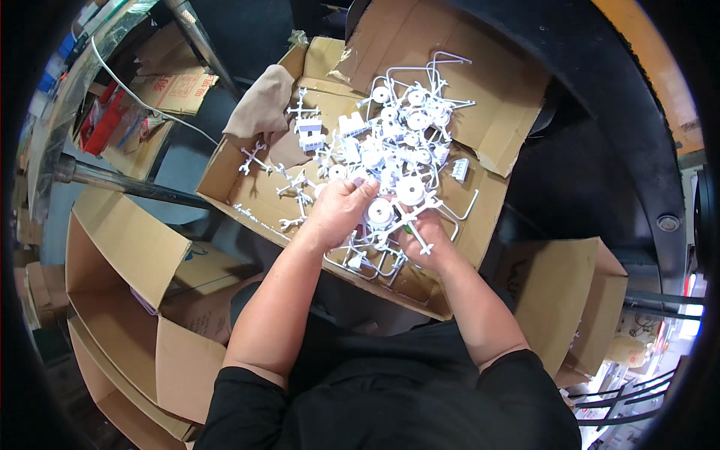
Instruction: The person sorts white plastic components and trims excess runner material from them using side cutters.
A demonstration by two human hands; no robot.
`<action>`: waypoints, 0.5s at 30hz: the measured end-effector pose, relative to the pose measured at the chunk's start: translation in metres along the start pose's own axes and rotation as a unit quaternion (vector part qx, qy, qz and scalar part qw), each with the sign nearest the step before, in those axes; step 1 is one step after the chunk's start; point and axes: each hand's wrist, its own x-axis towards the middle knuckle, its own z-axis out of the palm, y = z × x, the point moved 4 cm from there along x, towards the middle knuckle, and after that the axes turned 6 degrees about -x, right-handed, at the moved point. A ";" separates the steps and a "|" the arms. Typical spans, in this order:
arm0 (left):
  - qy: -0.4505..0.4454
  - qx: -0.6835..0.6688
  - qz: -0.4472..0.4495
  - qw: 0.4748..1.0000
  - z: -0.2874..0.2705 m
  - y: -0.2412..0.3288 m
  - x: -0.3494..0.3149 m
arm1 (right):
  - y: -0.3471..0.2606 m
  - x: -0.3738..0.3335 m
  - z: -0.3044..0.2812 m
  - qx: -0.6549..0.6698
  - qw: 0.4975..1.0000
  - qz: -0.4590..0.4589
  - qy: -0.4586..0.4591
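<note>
My left hand (343,208) is closed over the pile of white plastic parts (371,154), thumb toward the right; what its fingers grip is mostly hidden. My right hand (427,238) is closed on a white branched plastic piece (415,219), whose arms stick out over the fingers. A bit of green shows by these fingers, too small to name. Between the hands lies a white round disc part (380,213), with another white disc (410,190) just beyond it. All this is above a shallow open cardboard box (259,206) before me.
Branched white pieces (255,157) and a brown cloth (262,101) lie at the box's left. Bent white rods (450,60) reach over its far flap. Open cartons stand at left (112,262) and right (551,300). A metal rail (135,182) runs along the left.
</note>
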 end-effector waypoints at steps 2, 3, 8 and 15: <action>-0.009 -0.005 -0.012 1.000 0.009 0.007 -0.003 | 0.015 -0.003 0.005 0.071 0.997 0.028 -0.026; -0.012 0.009 -0.011 1.000 0.006 0.005 -0.002 | 0.013 -0.001 0.008 0.074 0.997 0.023 -0.031; -0.005 0.047 0.001 0.999 0.002 0.008 -0.006 | -0.020 -0.005 0.000 -0.044 0.997 0.010 -0.063; -0.002 0.130 -0.034 0.991 0.005 0.011 -0.006 | -0.030 -0.006 -0.007 -0.068 0.994 0.037 -0.076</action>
